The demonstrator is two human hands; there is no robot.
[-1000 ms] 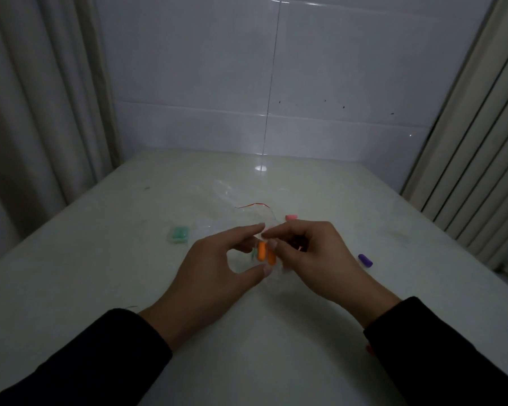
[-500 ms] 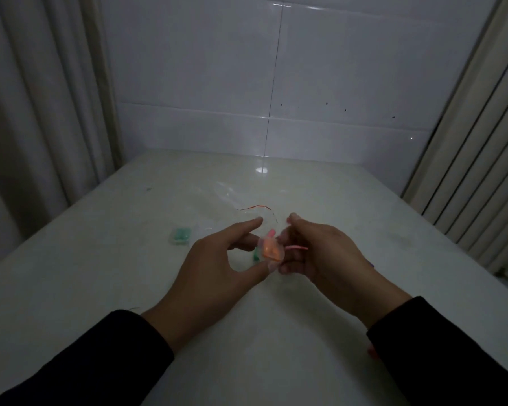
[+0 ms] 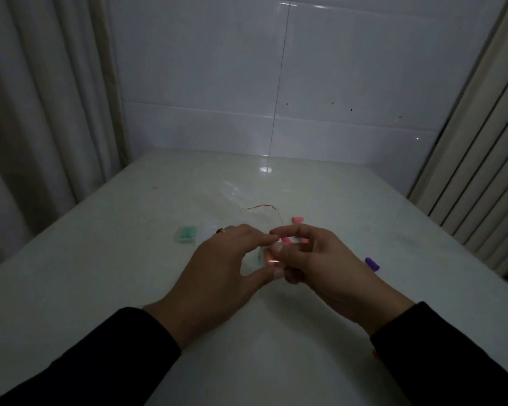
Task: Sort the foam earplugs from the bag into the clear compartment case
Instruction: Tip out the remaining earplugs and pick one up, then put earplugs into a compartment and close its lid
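Black sleeves (image 3: 106, 356) nearest, both forearms reaching in over white table (image 3: 71, 282). Left hand (image 3: 217, 276) curled, thumb and forefinger pinching small clear case (image 3: 266, 256) held just above table; ring on one finger. Right hand (image 3: 320, 265) meeting it, fingertips pinched on orange earplug (image 3: 269, 257) at case; whether plug is inside a compartment, cannot tell. Green earplug (image 3: 260, 253) showing just left of orange one, between the hands. Purple earplug (image 3: 372, 263) on table right of right hand. Pink earplugs (image 3: 288, 240) just behind fingertips, another pink one (image 3: 297, 220) farther back. Green-filled case (image 3: 186, 233) left, apart from hands. Clear bag (image 3: 241, 200) with red strip beyond, flat on table. Tiled wall (image 3: 276, 83) and curtains (image 3: 41, 98) at back.
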